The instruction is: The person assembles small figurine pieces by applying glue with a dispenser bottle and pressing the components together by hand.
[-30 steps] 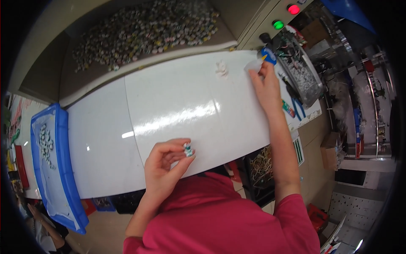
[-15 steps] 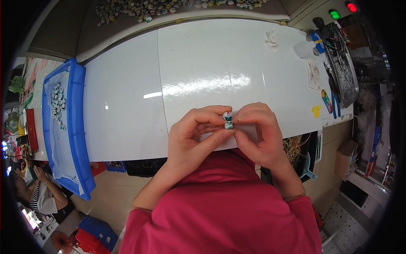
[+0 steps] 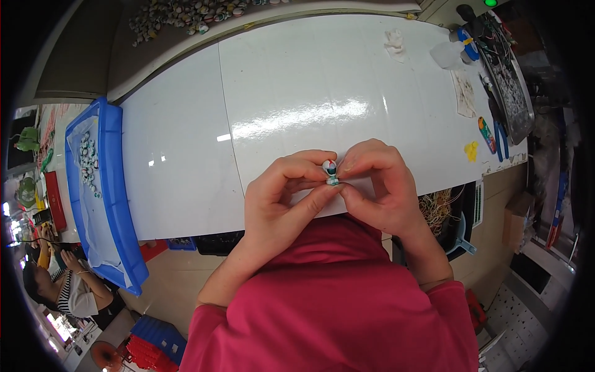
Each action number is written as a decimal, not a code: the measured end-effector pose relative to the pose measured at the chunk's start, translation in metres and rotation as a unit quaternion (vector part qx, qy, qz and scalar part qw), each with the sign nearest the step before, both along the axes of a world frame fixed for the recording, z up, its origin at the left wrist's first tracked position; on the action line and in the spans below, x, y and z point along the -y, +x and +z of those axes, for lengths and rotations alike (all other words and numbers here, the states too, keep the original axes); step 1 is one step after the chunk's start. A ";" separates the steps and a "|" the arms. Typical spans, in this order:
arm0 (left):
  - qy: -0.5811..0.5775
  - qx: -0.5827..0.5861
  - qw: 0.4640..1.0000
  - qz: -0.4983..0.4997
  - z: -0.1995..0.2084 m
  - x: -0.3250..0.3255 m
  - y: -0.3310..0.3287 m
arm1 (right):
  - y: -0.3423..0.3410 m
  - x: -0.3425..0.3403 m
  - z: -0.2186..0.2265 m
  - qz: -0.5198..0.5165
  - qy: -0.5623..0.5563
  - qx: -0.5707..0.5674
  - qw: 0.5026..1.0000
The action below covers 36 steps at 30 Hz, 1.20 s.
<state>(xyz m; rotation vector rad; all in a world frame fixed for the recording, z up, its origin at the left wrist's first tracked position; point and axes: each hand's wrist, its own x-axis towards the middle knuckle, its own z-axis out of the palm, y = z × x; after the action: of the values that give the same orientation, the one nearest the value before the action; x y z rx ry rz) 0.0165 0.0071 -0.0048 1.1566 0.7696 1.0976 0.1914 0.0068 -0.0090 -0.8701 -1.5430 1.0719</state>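
Note:
A small toy figurine [image 3: 331, 170], white and dark green with a touch of red on its round head, is held upright above the near edge of the white table [image 3: 173, 180]. My left hand [image 3: 282, 198] pinches it from the left, with its thumb at the base and fingers beside the head. From the other side my right hand [image 3: 383, 192] closes thumb and fingertips on its right side. The fingertips partly cover the figurine's lower body.
To the left, a blue tray [image 3: 114, 186] holds several similar small pieces. Many more lie on the shelf [image 3: 334, 11] at the back. Pliers [image 3: 499, 133], a yellow scrap [image 3: 471, 150], a squeeze bottle [image 3: 447, 56] and a metal tray [image 3: 511, 80] lie at the right.
The whole view has shifted and turned slightly. Both hands keep hold of the figurine, whose head now leans a little to the left.

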 end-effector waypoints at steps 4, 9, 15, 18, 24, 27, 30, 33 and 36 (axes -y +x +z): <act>-0.008 -0.006 1.000 0.004 0.000 0.000 0.003 | 0.003 0.000 0.001 -0.001 -0.021 0.000 1.000; 0.001 -0.025 1.000 0.010 0.000 0.000 0.006 | 0.006 0.000 0.000 0.003 -0.033 0.005 0.999; 0.004 -0.015 1.000 0.011 -0.001 0.000 0.007 | 0.005 0.000 -0.001 0.002 -0.047 -0.003 0.999; 0.005 -0.020 1.000 0.013 -0.001 -0.001 0.008 | 0.006 -0.001 -0.001 0.002 -0.053 -0.005 0.999; 0.003 -0.031 0.999 0.014 -0.001 -0.001 0.008 | 0.007 -0.001 0.000 0.003 -0.060 0.009 0.998; 0.005 -0.022 1.000 0.010 0.001 -0.001 0.009 | 0.006 0.000 0.001 -0.007 -0.065 0.005 0.998; 0.002 -0.018 1.000 0.019 0.001 -0.002 0.011 | 0.005 0.000 0.002 -0.017 -0.073 0.004 0.997; 0.010 -0.025 0.999 0.026 0.001 -0.002 0.012 | 0.005 0.000 0.003 -0.020 -0.077 0.005 0.997; 0.005 -0.029 0.999 0.026 0.001 -0.001 0.012 | 0.007 0.001 0.001 -0.024 -0.082 0.009 0.996</act>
<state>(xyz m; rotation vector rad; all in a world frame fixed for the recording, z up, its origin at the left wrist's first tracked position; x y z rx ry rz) 0.0285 0.0079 -0.0038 1.1858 0.8445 1.1160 0.1983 0.0062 -0.0079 -1.0255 -1.4560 1.1704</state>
